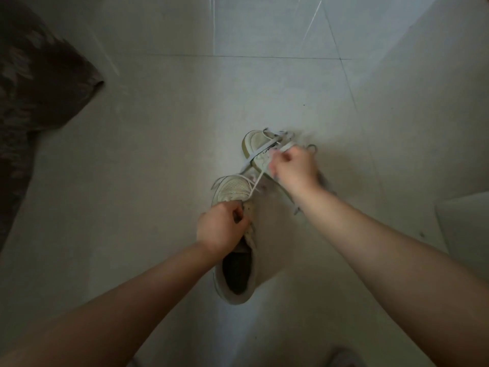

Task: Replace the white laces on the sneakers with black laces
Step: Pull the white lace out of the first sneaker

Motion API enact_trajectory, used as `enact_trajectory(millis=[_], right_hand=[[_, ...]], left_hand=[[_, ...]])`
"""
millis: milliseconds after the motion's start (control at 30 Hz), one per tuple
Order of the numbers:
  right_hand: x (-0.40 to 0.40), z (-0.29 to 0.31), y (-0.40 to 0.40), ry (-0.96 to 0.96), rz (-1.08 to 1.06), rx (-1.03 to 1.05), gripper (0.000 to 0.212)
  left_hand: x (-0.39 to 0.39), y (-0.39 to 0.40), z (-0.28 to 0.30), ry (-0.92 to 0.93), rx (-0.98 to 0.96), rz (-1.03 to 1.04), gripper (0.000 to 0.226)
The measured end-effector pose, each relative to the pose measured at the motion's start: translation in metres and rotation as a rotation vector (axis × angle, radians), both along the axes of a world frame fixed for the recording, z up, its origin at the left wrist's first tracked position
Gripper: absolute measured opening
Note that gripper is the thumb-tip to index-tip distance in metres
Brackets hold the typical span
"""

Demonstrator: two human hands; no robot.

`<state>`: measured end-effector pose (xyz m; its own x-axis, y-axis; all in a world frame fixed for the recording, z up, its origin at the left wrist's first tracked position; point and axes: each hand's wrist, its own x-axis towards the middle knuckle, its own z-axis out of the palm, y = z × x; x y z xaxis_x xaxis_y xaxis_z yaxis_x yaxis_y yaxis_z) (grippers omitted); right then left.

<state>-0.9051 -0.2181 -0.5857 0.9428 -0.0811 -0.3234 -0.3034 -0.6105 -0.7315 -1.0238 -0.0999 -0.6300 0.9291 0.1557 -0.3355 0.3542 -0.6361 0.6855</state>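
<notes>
Two pale sneakers lie on a grey tiled floor [164, 154] crossed by thin grout lines. A patterned dark cloth [34, 83] spills in at left. The near sneaker [235, 260] is steadied by the left hand [221, 227], its grip curled on the tongue; the right hand [293, 165] pinches a white lace [255, 185] pulled taut, partly hiding the far sneaker [258, 144].
</notes>
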Motion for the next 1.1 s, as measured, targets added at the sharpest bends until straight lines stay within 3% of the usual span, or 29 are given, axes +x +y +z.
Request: enact_trajectory(millis=[67,167,333,433,500,567,700,767,933,1100], right_hand=[[0.019,0.017,-0.012,-0.071,-0.286,0.258,0.027],[0.01,0.02,-0.016,0.062,-0.257,0.36,0.023],[-0.026,0.006,-0.001,0.262,0.256,-0.004,0.034],[-0.027,-0.008,0.008,0.245,0.395,-0.199,0.038],[-0.031,-0.019,0.013,0.197,0.42,-0.222,0.036],[-0.028,-0.018,0.013,0.129,0.365,-0.159,0.031],[0.011,0.01,-0.002,-0.118,-0.051,0.138,0.021],[0.018,0.017,-0.009,-0.132,-0.131,0.227,0.019],[-0.033,-0.004,0.0,0.226,0.352,-0.077,0.034],[-0.039,-0.022,0.015,0.195,0.441,-0.209,0.043]], left_hand=[[0.002,0.002,-0.002,0.004,0.001,-0.01,0.033],[0.002,0.003,-0.004,0.025,0.013,-0.021,0.03],[0.0,0.001,-0.004,-0.054,-0.015,0.012,0.019],[-0.001,0.001,-0.002,-0.068,-0.006,0.003,0.013],[-0.002,0.001,0.0,-0.061,-0.003,-0.011,0.012],[-0.001,0.002,0.0,-0.046,-0.012,-0.017,0.015],[0.004,0.004,-0.001,-0.001,-0.004,-0.016,0.027],[0.003,0.004,-0.002,0.009,0.004,-0.027,0.024],[0.003,0.002,-0.003,-0.03,0.02,-0.028,0.013],[0.001,0.003,-0.003,-0.058,0.018,-0.046,0.015]])
